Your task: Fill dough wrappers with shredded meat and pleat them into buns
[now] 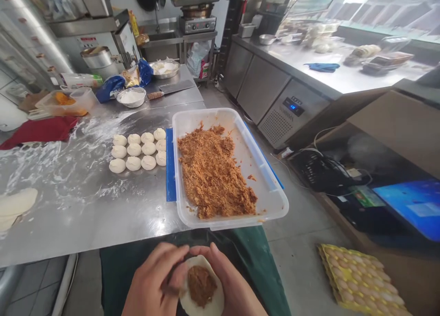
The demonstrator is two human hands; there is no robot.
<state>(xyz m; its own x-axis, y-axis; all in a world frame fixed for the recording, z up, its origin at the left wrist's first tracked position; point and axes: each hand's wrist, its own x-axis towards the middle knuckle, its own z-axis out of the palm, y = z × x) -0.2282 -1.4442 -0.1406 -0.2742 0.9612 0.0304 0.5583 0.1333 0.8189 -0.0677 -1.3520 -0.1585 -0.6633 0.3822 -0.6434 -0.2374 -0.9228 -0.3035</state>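
Low in the head view, a round dough wrapper (212,308) carries a mound of brown filling (201,286) in its middle. My right hand (233,279) curls round its right side and holds it. On the other side, my left hand (154,277) closes its fingers on the wrapper's left edge; the thumb is slightly blurred. Just beyond my hands stands a clear plastic tub (264,187), holding a large heap of crumbly orange-brown filling (213,174). Several filled buns (134,150) sit in rows on the steel table (137,215), left of the tub.
Dough (17,203) lies at the table's left edge, near a red cloth (44,131). Farther back are a bowl of white powder (131,97) and a cleaver (172,89). On the right are a steel counter (326,77) and, on the floor, egg trays (360,279).
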